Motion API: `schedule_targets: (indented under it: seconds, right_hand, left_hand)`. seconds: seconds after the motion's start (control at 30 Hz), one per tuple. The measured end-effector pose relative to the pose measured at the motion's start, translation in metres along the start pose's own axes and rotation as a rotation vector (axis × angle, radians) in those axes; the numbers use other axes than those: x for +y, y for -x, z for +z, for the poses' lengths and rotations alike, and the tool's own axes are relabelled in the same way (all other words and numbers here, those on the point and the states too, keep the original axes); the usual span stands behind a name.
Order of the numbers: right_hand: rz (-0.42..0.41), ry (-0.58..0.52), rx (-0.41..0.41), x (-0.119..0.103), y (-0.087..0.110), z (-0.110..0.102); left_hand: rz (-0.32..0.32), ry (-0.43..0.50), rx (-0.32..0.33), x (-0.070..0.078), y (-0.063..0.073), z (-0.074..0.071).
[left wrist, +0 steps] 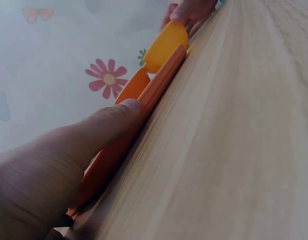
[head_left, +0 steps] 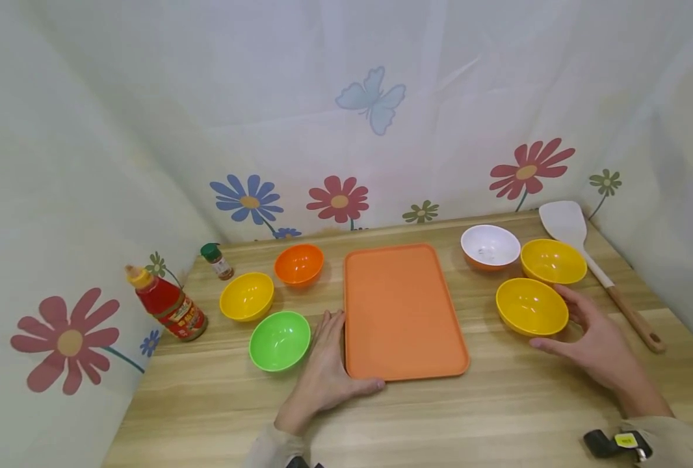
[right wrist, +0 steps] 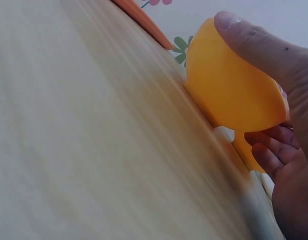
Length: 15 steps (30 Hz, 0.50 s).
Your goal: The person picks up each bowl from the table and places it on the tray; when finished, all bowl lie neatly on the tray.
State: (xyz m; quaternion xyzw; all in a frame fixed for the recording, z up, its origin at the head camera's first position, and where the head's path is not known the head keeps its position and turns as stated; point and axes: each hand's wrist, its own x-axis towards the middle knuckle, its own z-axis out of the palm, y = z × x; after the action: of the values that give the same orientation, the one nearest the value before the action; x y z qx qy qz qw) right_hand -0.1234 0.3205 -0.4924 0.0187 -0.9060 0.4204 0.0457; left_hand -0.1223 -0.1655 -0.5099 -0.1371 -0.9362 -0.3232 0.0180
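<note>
An orange tray (head_left: 404, 312) lies flat on the wooden table. At its near left corner is my left hand (head_left: 323, 370), fingers stretched along the left edge and thumb against the front edge. The left wrist view shows that thumb (left wrist: 116, 117) on the tray's side wall. On the right, my right hand (head_left: 598, 341) grips the nearer yellow bowl (head_left: 530, 305), thumb on the near side and fingers round the right side. In the right wrist view the thumb lies at the rim of this bowl (right wrist: 231, 82). Another yellow bowl (head_left: 553, 261) sits right behind it.
A white-lined bowl (head_left: 489, 246) and a spatula (head_left: 610, 279) are at the right. Left of the tray are a green bowl (head_left: 279, 341), a yellow bowl (head_left: 247, 297) and an orange bowl (head_left: 300, 264). A red sauce bottle (head_left: 171, 305) and a small spice jar (head_left: 218, 261) stand farther left.
</note>
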Motion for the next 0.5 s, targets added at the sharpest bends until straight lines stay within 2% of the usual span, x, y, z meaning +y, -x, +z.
schedule_targets:
  seconds: [0.33,0.5]
  right_hand:
    - [0.025,0.003,0.025,0.001,-0.001,0.010]
    - [0.014,-0.033,0.038,-0.001,-0.001,0.011]
  left_hand:
    - [0.003,-0.010,0.003,0.000,0.002,0.001]
    - [0.006,-0.010,0.003,0.001,0.002,0.001]
